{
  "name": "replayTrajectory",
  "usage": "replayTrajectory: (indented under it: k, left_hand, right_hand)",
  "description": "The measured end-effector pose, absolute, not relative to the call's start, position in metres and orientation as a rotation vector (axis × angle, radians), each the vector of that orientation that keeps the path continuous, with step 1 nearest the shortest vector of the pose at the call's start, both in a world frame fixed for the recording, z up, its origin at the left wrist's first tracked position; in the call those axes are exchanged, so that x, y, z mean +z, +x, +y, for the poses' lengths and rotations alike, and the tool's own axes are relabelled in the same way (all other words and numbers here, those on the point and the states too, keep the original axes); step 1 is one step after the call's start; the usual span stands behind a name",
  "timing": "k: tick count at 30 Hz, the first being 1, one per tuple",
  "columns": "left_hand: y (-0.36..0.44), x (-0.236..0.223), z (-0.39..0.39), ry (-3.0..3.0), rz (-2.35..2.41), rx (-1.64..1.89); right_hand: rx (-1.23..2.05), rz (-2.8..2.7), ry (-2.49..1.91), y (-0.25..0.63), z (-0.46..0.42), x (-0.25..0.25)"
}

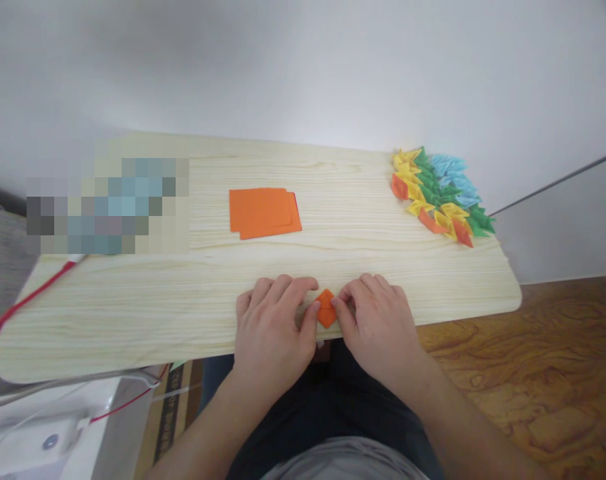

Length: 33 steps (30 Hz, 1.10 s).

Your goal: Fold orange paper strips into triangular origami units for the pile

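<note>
A small folded orange paper piece (326,308) lies at the near edge of a pale wooden board (133,300). My left hand (275,327) rests on the board with fingers curled and its thumb pressed against the piece's left side. My right hand (377,327) pinches the piece's right side with thumb and fingers closed. Both hands grip the same piece between them.
A stack of flat orange paper sheets (263,212) lies mid-board. At the far right corner sits a pile of several folded paper pieces (440,197) in yellow, green, blue and orange. A red cable (30,297) runs off the left edge. A blurred-out patch covers the far left.
</note>
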<state>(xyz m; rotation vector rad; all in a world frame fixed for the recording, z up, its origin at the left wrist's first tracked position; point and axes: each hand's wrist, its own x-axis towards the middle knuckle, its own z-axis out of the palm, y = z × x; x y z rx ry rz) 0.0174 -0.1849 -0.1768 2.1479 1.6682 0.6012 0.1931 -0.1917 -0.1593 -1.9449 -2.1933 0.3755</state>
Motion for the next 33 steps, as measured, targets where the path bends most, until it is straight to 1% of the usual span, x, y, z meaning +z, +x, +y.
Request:
replayTrajectory:
  k: [8,14,21,29,33]
  left_hand:
    - [0.017,-0.178,-0.186,2.197,1.641,0.628]
    - [0.02,-0.179,-0.186,2.244,1.646,0.603]
    - [0.007,-0.178,-0.17,2.318,1.44,0.487]
    - [0.002,-0.176,-0.159,2.462,1.3,0.434]
    - [0.009,-0.171,-0.159,2.398,1.28,0.476]
  right_hand:
    - [0.476,-2.051,-1.777,0.204,-0.205,-0.172]
    - [0.455,-1.963,-1.776,0.201,-0.212,-0.179]
    - [0.408,-1.94,-1.754,0.199,-0.21,-0.183]
    - [0.343,-1.863,-1.733,0.202,-0.21,-0.189]
    - [0.31,-1.799,-1.749,0.206,-0.209,-0.19]
